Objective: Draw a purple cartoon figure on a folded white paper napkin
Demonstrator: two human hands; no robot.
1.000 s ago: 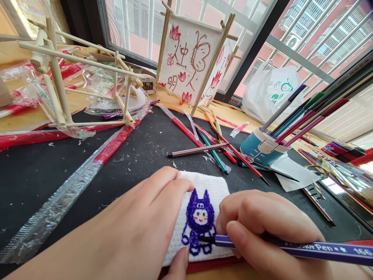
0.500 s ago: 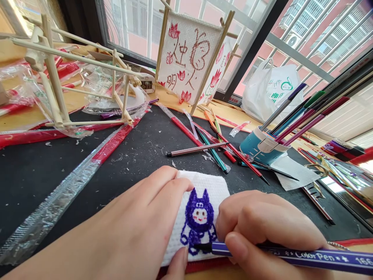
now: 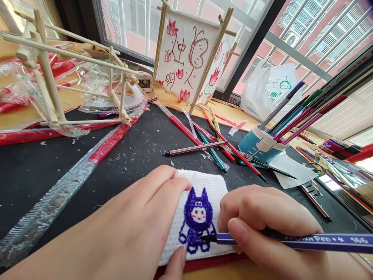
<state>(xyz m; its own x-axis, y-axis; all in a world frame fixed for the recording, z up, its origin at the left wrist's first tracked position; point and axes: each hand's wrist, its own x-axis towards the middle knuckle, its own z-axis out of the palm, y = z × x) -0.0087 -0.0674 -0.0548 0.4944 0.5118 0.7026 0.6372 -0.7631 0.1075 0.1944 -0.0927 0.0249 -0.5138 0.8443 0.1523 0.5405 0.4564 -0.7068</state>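
My right hand (image 3: 262, 217) is closed around a purple felt-tip pen (image 3: 291, 242), whose dark tip touches the torso of a drawn figure. The purple figure (image 3: 198, 217) has pointed ears and a small smiling face. It is drawn on a white textured sheet (image 3: 215, 184), which looks like folded paper towel. Flat over the sheet's left side lies my left hand (image 3: 128, 221), pressing it down. Its index fingertip rests by the figure's ears and its thumb by the near edge, fingers apart; some fingers are hidden.
Several felt-tip pens (image 3: 195, 148) lie across the black mat (image 3: 131, 155). A blue cup (image 3: 256, 146) of pens stands right. Behind are a wooden stick frame (image 3: 52, 81), a decorated paper lantern (image 3: 186, 54), a white plastic bag (image 3: 262, 85) and plastic wrappers (image 3: 58, 194).
The pen tip has moved up and slightly right, from the figure's lower body to its torso, where more purple now shows. My left hand stays on the sheet.
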